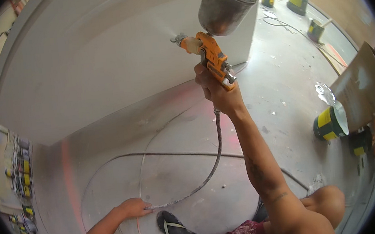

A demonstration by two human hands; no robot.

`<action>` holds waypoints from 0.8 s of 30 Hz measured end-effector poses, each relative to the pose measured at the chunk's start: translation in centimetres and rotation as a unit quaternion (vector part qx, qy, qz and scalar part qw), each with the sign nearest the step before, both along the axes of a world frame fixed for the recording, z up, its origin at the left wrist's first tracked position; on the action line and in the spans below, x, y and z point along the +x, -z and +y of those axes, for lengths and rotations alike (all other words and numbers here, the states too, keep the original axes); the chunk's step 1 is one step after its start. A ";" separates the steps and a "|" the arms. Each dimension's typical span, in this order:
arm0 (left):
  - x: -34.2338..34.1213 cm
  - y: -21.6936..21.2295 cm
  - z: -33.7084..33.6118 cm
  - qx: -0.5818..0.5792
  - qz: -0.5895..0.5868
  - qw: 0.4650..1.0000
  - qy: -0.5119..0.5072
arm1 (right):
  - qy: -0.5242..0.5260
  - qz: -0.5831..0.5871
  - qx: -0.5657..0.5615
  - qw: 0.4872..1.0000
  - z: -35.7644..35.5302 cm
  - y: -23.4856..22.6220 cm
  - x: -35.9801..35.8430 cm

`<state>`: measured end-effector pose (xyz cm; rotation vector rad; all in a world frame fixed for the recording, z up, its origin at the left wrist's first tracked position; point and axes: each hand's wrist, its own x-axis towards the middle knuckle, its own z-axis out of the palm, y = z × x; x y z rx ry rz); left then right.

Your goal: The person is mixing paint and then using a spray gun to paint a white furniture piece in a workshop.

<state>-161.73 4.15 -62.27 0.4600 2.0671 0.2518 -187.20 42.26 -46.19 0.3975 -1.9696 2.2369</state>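
Note:
My right hand is wrapped round the grip of an orange spray gun, which is tilted with its nozzle toward a large pale panel. On top of the gun sits a metal paint cup. A faint mist shows at the nozzle. From the bottom of the grip an air hose hangs and curves down to the left. Low in the view, my left hand is closed round that hose; its fingertips are partly hidden.
Green-and-yellow paint cans stand at the right, some farther back. Many small cans line the far left. A brown board leans at the right edge. Hose loops cross the grey floor. My sandalled foot is near the left hand.

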 end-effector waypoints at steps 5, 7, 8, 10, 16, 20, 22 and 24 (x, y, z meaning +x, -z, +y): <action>0.6 -0.6 -1.9 0.009 0.028 1.000 0.011 | -0.072 0.005 0.040 0.997 -5.1 -1.2 0.7; 0.8 -0.7 -2.1 0.007 0.025 1.000 0.001 | -0.100 -0.004 0.048 0.994 -6.8 -1.4 0.9; 0.8 -1.0 -2.1 0.003 0.022 1.000 0.004 | -0.115 0.003 0.044 0.992 -7.4 -1.6 1.1; 1.0 -0.7 -2.6 0.005 0.021 1.000 0.005 | -0.134 0.011 0.041 0.990 -8.5 -1.9 1.3; 1.0 -0.1 -3.5 0.008 0.026 1.000 0.011 | -0.194 0.028 -0.014 0.980 -10.2 -1.9 2.1; 0.5 0.3 -3.6 0.045 0.014 0.999 0.018 | -0.087 0.003 0.024 0.996 -9.7 -1.5 2.7; 0.7 0.9 -3.4 0.048 0.016 0.998 0.035 | -0.078 0.009 -0.009 0.997 -9.8 -1.7 2.8; 1.2 1.4 -3.3 0.050 0.013 0.997 0.052 | -0.141 0.018 -0.045 0.989 -10.1 -2.0 3.2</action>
